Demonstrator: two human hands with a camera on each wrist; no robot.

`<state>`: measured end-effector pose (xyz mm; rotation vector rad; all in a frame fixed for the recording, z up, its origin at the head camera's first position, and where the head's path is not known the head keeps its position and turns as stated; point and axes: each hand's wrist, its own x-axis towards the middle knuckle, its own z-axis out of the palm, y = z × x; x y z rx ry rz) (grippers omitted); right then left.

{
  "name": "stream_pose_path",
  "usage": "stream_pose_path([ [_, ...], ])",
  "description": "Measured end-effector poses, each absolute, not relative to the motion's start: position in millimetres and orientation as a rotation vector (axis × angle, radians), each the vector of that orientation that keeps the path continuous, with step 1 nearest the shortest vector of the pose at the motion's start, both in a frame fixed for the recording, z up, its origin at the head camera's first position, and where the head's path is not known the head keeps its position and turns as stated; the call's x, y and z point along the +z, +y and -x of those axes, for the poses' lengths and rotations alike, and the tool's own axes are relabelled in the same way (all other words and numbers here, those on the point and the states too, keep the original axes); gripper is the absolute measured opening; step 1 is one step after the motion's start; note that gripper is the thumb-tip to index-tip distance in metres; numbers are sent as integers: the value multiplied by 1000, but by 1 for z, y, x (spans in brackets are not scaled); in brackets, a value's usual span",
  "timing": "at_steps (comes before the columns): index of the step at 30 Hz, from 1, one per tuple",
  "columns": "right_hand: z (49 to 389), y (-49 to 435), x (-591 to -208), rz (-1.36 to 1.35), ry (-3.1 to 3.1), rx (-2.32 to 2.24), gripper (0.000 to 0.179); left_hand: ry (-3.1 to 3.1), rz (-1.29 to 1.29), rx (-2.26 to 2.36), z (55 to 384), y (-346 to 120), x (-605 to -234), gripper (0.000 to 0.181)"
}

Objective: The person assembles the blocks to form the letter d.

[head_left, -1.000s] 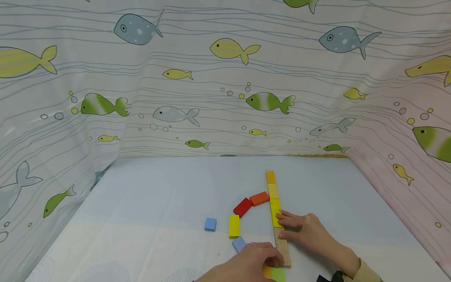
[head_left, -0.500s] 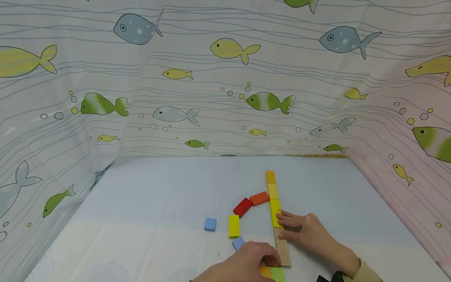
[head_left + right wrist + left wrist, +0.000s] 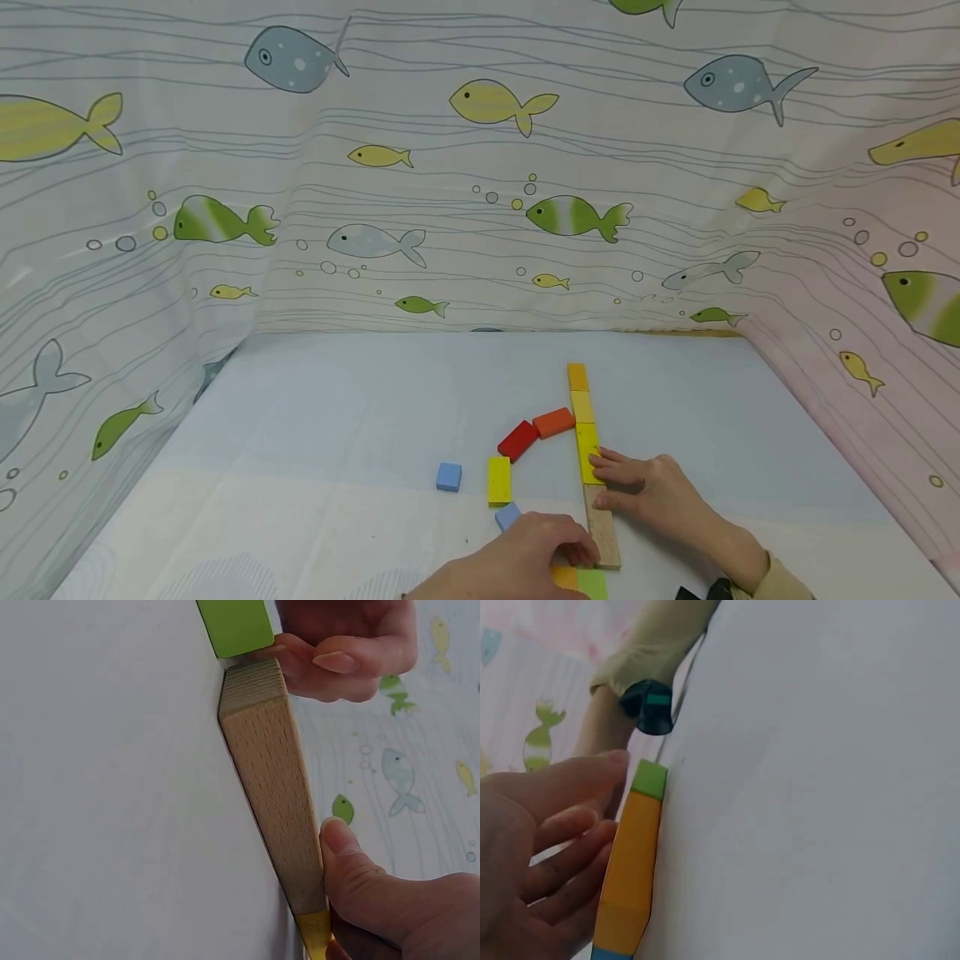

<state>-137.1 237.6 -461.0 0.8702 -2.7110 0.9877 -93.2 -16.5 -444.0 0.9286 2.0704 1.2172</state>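
Observation:
In the head view, my left hand (image 3: 517,554) bends over the near end of a row of blocks, beside an orange block (image 3: 564,577) and a light green block (image 3: 592,583). The left wrist view shows its thumb apart from the green block (image 3: 649,778), with the fingers partly behind the orange block (image 3: 630,855). My right hand (image 3: 652,492) rests along the right side of the row, fingertips on a yellow block (image 3: 587,442) and thumb at a plain wooden block (image 3: 602,537). The right wrist view has that thumb against the wooden block's (image 3: 262,772) edge.
A red block (image 3: 517,441), an orange-red block (image 3: 553,423), another yellow block (image 3: 498,482) and a blue block (image 3: 507,516) curve left of the row. A separate blue cube (image 3: 448,477) lies farther left. Fish-patterned cloth (image 3: 480,208) hangs around the table (image 3: 337,417).
My left hand has shifted slightly left, showing more of the orange block, and the green block beside it has moved a little left. My right hand has stayed in place.

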Motion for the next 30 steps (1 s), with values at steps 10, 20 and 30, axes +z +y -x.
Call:
stream_pose_path([
  [10, 138, 238, -461, -871, -2725, 975, 50, 2303, -958, 1328, 108, -61, -427, 29],
  [20, 137, 235, -462, -864, -2725, 1033, 49, 2534, -792, 1258, 145, -138, -419, 32],
  [30, 134, 236, -458, -811, -2788, 1023, 52, 2516, -746, 1201, 160, -172, -425, 37],
])
